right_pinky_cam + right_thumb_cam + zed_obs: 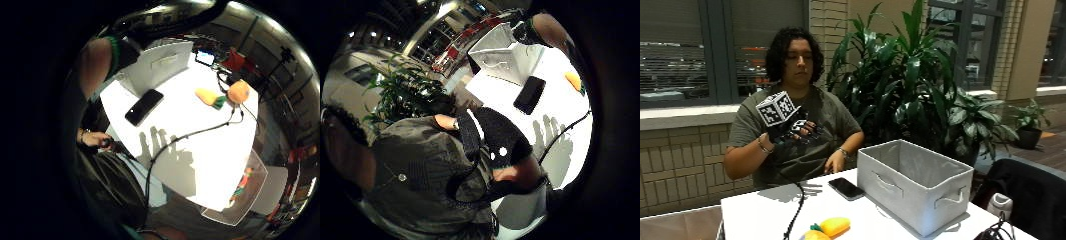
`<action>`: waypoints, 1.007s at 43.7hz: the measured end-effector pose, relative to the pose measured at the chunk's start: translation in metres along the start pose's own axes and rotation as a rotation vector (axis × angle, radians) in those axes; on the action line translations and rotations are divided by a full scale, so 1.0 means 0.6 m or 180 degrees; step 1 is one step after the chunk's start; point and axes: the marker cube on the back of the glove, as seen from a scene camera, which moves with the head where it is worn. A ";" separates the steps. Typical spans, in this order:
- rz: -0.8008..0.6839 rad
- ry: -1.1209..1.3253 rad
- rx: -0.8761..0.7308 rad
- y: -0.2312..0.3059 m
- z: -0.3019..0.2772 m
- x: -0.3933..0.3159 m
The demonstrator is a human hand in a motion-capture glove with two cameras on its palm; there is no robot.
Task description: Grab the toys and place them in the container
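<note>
— Where are the toys (828, 227) seen?
— On the white table (760, 215), below and ahead of the raised gloved right hand (798, 131), beside the grey fabric container (914, 185).
— The hand?
— Fingers spread; nothing is held.

Gloved right hand (798, 131) raised at chest, fingers (814, 133) spread; grey container (914, 185), phone (846, 188), toys (826, 228) on worktop (760, 212).

On the table (760, 215): container (916, 184) toward the plant (906, 75) side, phone (846, 188) just beside it, toys (826, 228) near the front edge, well apart from the container. Above the table, before the person's chest, gloved hand (798, 132). Behind the container, plant.
</note>
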 end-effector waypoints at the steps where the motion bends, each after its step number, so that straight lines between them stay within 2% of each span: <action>1: 0.0009 0.0014 0.0001 0.001 -0.001 0.001; 17: 0.0364 0.0204 -0.0058 0.013 -0.008 0.055; 22: 0.0670 0.0349 0.0098 -0.012 0.000 0.129; 32: 0.1390 0.0373 -0.0036 -0.091 0.117 0.333; 40: 0.1852 0.1090 -0.0250 -0.155 0.223 0.398; 44: 0.1826 0.1416 -0.0252 -0.178 0.232 0.400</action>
